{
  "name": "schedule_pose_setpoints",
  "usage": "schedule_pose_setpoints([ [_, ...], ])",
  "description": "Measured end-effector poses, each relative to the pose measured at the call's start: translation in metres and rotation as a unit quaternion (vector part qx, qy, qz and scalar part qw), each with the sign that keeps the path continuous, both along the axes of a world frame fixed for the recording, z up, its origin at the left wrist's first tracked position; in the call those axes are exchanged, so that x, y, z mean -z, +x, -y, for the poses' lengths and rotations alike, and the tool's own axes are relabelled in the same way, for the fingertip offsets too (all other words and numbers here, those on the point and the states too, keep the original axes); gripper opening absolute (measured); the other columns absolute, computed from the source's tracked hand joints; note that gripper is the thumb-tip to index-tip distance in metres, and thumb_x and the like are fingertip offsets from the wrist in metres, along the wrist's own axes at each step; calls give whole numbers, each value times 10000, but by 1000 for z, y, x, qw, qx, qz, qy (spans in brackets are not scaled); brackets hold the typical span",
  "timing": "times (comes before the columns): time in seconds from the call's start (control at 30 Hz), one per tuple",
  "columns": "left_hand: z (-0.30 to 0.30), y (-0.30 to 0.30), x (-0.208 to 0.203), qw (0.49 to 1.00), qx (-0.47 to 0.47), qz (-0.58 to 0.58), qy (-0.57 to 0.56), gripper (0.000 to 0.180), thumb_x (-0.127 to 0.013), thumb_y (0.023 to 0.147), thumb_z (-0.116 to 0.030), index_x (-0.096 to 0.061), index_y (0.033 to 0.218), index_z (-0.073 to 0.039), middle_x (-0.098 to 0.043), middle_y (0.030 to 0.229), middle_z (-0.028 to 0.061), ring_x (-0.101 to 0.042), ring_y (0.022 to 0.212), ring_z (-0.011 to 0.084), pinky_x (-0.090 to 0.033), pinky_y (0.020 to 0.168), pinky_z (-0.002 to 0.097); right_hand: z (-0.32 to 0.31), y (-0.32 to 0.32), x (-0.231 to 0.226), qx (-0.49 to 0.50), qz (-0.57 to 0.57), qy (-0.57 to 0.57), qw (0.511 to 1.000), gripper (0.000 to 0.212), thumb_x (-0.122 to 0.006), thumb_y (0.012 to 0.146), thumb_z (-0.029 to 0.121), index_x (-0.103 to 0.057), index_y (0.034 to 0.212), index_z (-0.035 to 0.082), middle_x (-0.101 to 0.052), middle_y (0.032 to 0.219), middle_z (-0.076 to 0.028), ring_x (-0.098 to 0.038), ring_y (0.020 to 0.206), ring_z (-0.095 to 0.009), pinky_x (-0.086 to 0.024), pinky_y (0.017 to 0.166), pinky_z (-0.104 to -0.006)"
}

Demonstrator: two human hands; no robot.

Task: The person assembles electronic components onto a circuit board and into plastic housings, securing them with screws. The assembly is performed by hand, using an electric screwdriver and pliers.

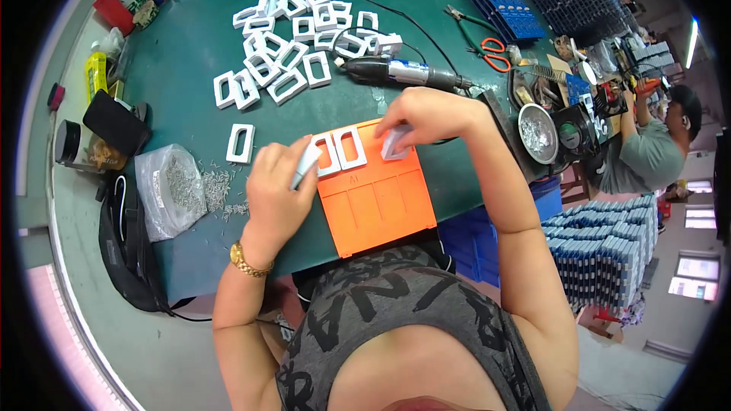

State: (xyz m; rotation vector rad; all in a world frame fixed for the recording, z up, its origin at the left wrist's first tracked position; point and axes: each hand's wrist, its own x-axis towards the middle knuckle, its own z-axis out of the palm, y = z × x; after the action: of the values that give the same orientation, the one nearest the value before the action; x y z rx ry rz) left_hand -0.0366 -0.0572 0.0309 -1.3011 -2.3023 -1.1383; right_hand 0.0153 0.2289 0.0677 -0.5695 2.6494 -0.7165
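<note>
Frames sit side by side along the far edge of our orange tray: two white frames already seated, long axes running away from us. Our right hand pinches another white frame just right of them, over the next slot. Our left hand, closed around a white piece, rests at the tray's left edge, touching the first seated frame.

A heap of white rectangular frames lies on the green tabletop, with an electric screwdriver just beside it. Orange-handled scissors sit near blue trays. A clear bag of small metal pins rests nearer (loose pins spill beside it).
</note>
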Motion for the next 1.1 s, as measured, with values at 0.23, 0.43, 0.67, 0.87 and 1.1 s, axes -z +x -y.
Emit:
schedule_pose_setpoints([
  [0.23, -3, 30, 4, 996, 56, -28, -61, 445, -737, 688, 3, -658, 1125, -37, -539, 798, 88, -524, 727, 268, -454, 636, 368, 15, 8, 39, 104, -154, -45, 982, 542, -756, 698, 46, -607, 1218, 77, -656, 1007, -110, -643, 926, -287, -527, 793, -374],
  [0.43, 9, 65, 7, 988, 61, -22, -138, 467, -735, 706, -18, -635, 1161, 5, -539, 829, 86, -521, 739, 268, -461, 630, 364, 22, 18, 64, 107, -239, -166, 951, 374, -720, 719, -12, -676, 1081, 68, -684, 924, -77, -655, 861, -254, -537, 766, -347],
  [0.67, 5, 92, 8, 981, 91, 87, -148, 637, -817, 686, -160, -570, 1254, -9, -538, 1112, 151, -547, 970, 306, -496, 808, 375, 28, 5, 67, 121, -195, -210, 950, 288, -663, 757, -25, -687, 1030, 62, -675, 934, -89, -643, 893, -275, -528, 780, -361],
  [0.87, 15, 79, -6, 968, 150, 83, -183, 709, -828, 690, -229, -530, 1321, -105, -444, 1345, 175, -453, 1214, 360, -368, 1019, 469, 23, 24, 46, 101, -210, -151, 961, 433, -741, 733, 69, -644, 1154, 93, -633, 1141, -95, -594, 1063, -286, -479, 904, -383],
  [1.1, 29, 70, 14, 954, 198, 110, -198, 750, -834, 656, -291, -532, 1311, -84, -485, 1317, 148, -472, 1197, 347, -397, 987, 458, 23, 33, 54, 136, -145, -87, 976, 627, -806, 662, 123, -590, 1250, 114, -562, 1287, -96, -526, 1185, -294, -411, 1005, -409],
])
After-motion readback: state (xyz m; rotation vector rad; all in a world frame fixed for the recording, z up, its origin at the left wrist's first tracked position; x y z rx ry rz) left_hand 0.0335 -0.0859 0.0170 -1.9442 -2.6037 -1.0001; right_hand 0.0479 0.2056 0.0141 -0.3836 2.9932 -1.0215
